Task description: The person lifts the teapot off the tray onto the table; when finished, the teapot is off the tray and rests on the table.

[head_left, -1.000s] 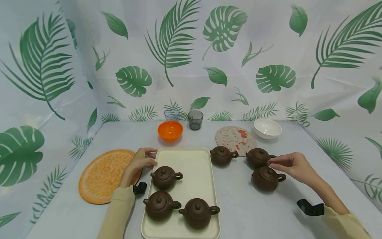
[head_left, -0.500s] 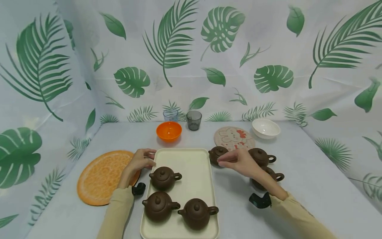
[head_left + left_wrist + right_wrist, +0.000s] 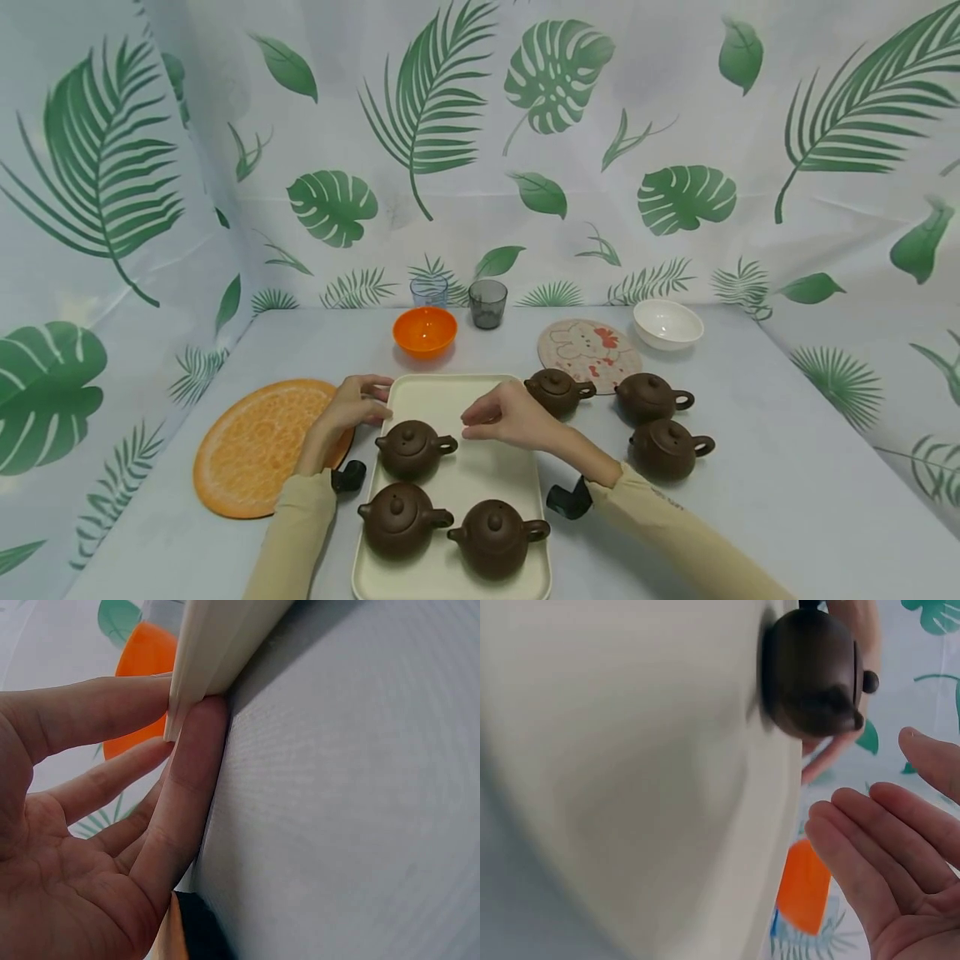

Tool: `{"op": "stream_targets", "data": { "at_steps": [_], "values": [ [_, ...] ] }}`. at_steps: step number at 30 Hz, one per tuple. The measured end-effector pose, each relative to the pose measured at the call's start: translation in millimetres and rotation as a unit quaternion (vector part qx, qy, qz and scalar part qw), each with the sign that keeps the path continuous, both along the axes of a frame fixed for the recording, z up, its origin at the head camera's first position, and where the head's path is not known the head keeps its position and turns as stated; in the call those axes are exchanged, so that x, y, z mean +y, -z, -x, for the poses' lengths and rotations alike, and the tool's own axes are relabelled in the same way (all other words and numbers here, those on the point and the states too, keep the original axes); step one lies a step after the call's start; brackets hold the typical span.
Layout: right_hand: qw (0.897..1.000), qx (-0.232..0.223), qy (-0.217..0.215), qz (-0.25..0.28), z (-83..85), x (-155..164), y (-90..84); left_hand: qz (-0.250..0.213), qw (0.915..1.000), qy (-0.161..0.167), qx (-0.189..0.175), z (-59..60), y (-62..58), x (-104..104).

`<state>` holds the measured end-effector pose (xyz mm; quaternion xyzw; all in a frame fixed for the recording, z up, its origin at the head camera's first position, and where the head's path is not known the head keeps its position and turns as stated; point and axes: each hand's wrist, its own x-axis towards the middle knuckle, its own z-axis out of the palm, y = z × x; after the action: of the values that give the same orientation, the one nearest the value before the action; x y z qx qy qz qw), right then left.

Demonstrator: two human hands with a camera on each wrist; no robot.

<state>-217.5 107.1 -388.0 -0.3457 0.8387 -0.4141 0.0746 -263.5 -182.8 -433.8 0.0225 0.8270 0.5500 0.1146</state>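
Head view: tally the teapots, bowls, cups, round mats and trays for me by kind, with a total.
Teapots: 6
Bowls: 2
Cups: 2
Round mats: 2
Tray: 1
Total: 13

Three brown teapots stand upright on the cream tray.

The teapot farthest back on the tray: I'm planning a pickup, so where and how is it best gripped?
Probably by the loop handle, coming from the right: the teapot stands upright with its handle that way, near the right hand, while its spout points left.
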Motion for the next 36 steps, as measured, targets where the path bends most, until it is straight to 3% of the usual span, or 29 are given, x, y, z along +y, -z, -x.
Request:
{"op": "stream_targets", "data": {
  "at_steps": [11, 30, 36],
  "values": [
    [0.998, -0.012, -0.053, -0.03, -1.0, -30.9, 2.0, 0.005, 1.0, -0.005, -0.004, 0.2, -0.6, 2.2],
    [0.999, 0.008, -0.002, -0.041, -6.6, -38.8, 5.2, -0.001, 1.0, 0.001, 0.006, -2.1, -1.5, 1.1],
    [0.999, -0.011, 0.002, -0.035, -5.5, -37.7, 7.0, -0.014, 0.9997, 0.016, 0.016, -3.9, -2.2, -0.5]
  ]
}}
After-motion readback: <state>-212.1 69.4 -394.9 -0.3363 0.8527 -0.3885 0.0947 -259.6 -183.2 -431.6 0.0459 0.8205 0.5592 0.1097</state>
